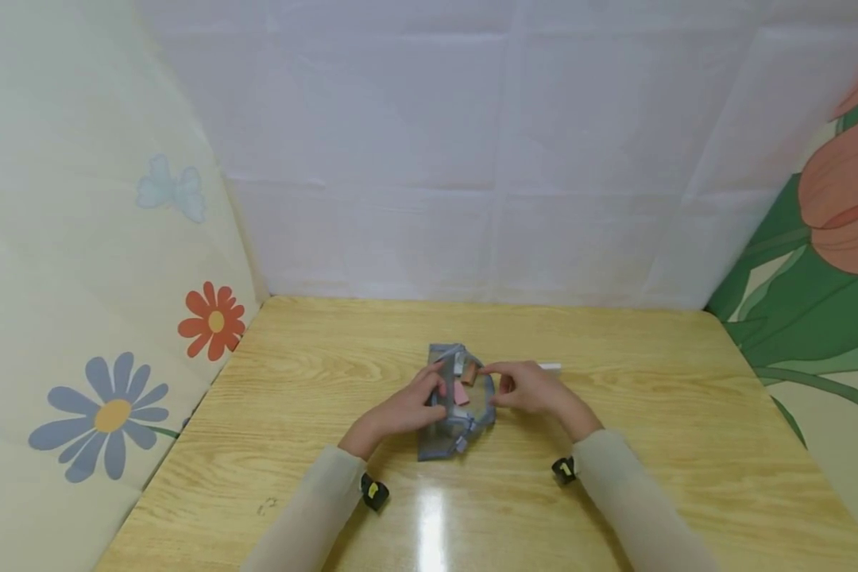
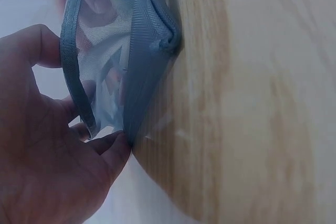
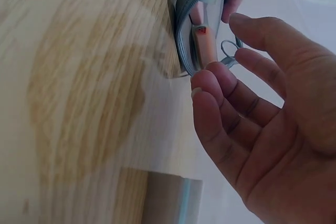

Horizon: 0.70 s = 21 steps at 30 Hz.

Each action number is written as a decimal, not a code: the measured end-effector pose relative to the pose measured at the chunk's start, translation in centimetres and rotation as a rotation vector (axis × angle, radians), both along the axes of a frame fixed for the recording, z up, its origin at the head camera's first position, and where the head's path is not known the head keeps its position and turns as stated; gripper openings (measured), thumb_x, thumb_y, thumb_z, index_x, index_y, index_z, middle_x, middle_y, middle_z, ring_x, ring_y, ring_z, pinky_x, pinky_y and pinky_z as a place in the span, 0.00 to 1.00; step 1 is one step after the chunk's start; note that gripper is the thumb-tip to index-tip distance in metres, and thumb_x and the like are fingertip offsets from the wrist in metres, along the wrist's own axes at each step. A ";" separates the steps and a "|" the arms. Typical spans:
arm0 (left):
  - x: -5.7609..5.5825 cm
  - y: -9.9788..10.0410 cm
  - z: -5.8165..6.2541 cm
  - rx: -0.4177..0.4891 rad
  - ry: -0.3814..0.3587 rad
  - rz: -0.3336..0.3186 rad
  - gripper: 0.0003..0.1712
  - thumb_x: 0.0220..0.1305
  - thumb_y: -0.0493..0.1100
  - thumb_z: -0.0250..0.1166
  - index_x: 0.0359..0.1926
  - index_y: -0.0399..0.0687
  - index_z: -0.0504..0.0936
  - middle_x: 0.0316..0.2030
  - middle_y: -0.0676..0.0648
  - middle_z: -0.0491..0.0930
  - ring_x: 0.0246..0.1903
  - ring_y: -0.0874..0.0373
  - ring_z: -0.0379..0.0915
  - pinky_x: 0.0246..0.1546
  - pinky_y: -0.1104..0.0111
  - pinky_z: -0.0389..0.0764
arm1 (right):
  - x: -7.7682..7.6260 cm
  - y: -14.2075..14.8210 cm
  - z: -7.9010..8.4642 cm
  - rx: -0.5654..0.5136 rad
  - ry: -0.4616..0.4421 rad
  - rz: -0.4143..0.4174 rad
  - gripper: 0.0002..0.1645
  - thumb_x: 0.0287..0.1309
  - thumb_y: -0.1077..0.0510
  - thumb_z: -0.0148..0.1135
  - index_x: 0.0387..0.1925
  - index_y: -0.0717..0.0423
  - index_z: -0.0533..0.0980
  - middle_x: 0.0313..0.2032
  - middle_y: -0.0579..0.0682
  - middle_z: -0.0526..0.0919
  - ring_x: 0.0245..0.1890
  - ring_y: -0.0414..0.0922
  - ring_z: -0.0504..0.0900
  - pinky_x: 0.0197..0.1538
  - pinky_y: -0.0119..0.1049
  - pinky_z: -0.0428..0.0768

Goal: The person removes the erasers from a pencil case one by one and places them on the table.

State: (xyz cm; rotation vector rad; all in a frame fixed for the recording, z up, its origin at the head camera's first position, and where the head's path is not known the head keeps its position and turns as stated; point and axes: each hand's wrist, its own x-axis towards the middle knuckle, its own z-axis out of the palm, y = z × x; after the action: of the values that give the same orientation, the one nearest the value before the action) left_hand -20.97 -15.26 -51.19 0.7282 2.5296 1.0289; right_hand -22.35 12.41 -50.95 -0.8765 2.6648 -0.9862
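Observation:
A grey-blue mesh zipper pouch (image 1: 436, 445) lies on the table with its mouth spread. Inside are a pink piece (image 1: 461, 392), an orange-brown item (image 1: 469, 373) and something whitish. My left hand (image 1: 411, 403) grips the pouch's left side; in the left wrist view its fingers hook round the fabric band (image 2: 69, 51). From the other side my right hand (image 1: 532, 388) reaches to the right rim, index fingertip at the edge, thumb lower down. In the right wrist view these fingertips (image 3: 202, 85) sit right at the pouch's end, with the thumb spread apart from them.
A small white object (image 1: 550, 367) with a teal stripe lies on the wood-grain table (image 1: 314, 342) behind the right hand. Black wrist devices (image 1: 375, 492) hang at both sleeves. A white cloth (image 1: 400, 159) rises at the back, with flower-printed cloths at both sides.

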 end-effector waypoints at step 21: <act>-0.3 0.0 -0.4 -0.002 -0.001 -0.002 0.15 0.61 0.47 0.59 0.46 0.50 0.68 0.80 0.41 0.43 0.72 0.42 0.55 0.60 0.53 0.72 | -0.8 -2.6 -0.2 0.052 -0.027 0.011 0.30 0.59 0.57 0.69 0.64 0.49 0.77 0.30 0.41 0.81 0.28 0.38 0.76 0.32 0.34 0.75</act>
State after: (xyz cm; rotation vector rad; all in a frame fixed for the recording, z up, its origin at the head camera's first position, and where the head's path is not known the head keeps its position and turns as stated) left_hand -21.26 -15.22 -51.54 0.7291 2.5288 1.0251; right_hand -23.13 9.79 -51.15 -0.8608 2.6478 -0.9157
